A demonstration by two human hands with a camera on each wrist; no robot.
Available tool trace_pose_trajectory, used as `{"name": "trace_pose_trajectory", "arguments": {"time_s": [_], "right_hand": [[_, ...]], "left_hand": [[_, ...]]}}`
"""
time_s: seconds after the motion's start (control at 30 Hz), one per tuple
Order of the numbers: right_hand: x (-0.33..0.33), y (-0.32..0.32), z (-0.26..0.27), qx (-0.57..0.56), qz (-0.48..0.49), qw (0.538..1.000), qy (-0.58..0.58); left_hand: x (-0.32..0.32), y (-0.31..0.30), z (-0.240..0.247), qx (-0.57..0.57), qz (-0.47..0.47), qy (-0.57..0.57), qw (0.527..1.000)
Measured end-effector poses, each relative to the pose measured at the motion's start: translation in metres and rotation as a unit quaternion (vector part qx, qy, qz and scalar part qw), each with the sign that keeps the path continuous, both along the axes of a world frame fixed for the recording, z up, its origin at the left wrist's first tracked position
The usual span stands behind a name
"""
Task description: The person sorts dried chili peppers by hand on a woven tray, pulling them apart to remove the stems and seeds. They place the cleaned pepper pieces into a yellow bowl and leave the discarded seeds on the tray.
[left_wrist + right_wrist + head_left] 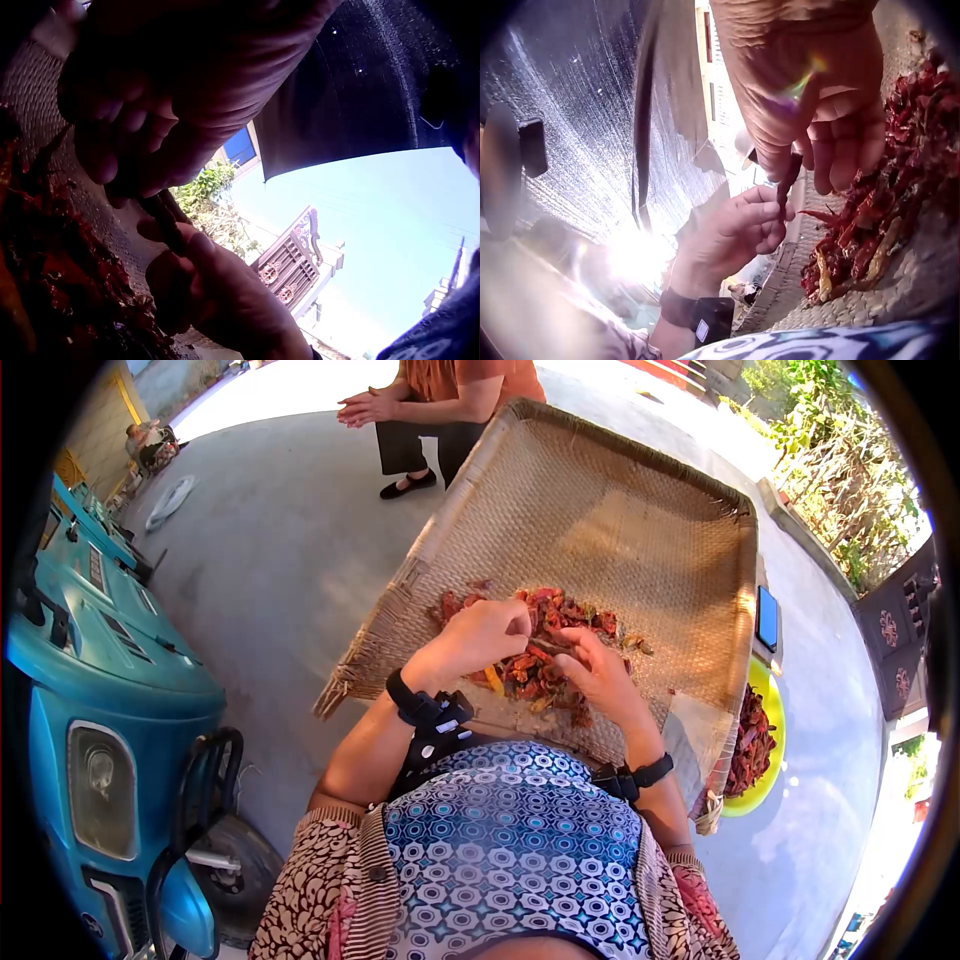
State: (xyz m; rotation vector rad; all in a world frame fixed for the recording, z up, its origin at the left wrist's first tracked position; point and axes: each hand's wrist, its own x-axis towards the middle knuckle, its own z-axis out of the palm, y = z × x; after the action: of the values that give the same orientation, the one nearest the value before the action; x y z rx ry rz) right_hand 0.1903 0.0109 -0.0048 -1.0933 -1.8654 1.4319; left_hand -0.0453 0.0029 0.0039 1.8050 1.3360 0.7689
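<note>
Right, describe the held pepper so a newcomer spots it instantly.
Find the big woven tray, then the dried pepper pile on it. The dark pepper is pinched between left hand and right hand; unlike its neighbours, it is held up.

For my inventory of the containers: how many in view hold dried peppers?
2: the woven tray in the middle of the head view, and the yellow basin, partly hidden behind its right edge. Others may be hidden beneath the tray.

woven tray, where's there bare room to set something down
The tray is bare in its far part, between the pepper heap and far rim. The near middle is crowded: left hand and right hand work over the heap.
</note>
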Motion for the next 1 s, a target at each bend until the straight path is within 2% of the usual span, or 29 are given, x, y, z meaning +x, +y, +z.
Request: {"name": "trace_pose_trajectory", "arguments": {"time_s": [0.07,0.2,0.27,0.33,0.4,0.47,0.57,0.67,0.8,0.83,0.87,0.97,1.0], "right_hand": [[-0.008,0.002,-0.015,-0.008,0.021,1.0,0.021],[0.009,0.0,-0.01,-0.062,-0.045,0.997,0.014],[0.033,0.003,-0.013,-0.071,-0.123,0.987,0.076],[0.064,0.002,-0.015,-0.067,-0.215,0.96,0.165],[0.102,0.003,-0.018,-0.069,-0.33,0.901,0.271],[0.145,0.006,-0.028,-0.076,-0.376,0.811,0.442],[0.186,0.0,-0.035,-0.106,-0.346,0.695,0.621],[0.193,0.002,-0.059,-0.12,-0.283,0.73,0.61],[0.123,-0.001,-0.044,-0.121,-0.346,0.841,0.398],[0.106,-0.001,-0.04,-0.112,-0.311,0.876,0.352],[0.089,-0.001,-0.034,-0.104,-0.275,0.906,0.305],[0.048,0.004,-0.017,-0.085,-0.156,0.97,0.166],[0.037,0.006,-0.013,-0.081,-0.112,0.983,0.119]], "left_hand": [[0.009,-0.002,0.001,-0.013,-0.003,0.012,1.0],[-0.002,0.008,-0.016,0.044,0.035,0.031,0.998],[-0.017,0.009,-0.018,0.074,0.136,0.113,0.982],[-0.028,0.017,-0.034,0.1,0.234,0.205,0.945],[-0.037,0.019,-0.042,0.06,0.231,0.222,0.945],[-0.043,0.021,-0.046,0.028,0.207,0.227,0.951],[-0.049,0.03,-0.052,-0.017,0.182,0.226,0.957],[-0.052,0.028,-0.049,-0.01,0.19,0.21,0.959],[-0.049,0.03,-0.052,0.053,0.215,0.139,0.965],[-0.047,0.029,-0.047,0.073,0.202,0.108,0.971],[-0.045,0.027,-0.042,0.093,0.188,0.078,0.975],[-0.033,0.017,-0.021,-0.02,0.039,-0.042,0.998],[-0.027,0.015,-0.022,-0.028,0.003,-0.05,0.998]]}}
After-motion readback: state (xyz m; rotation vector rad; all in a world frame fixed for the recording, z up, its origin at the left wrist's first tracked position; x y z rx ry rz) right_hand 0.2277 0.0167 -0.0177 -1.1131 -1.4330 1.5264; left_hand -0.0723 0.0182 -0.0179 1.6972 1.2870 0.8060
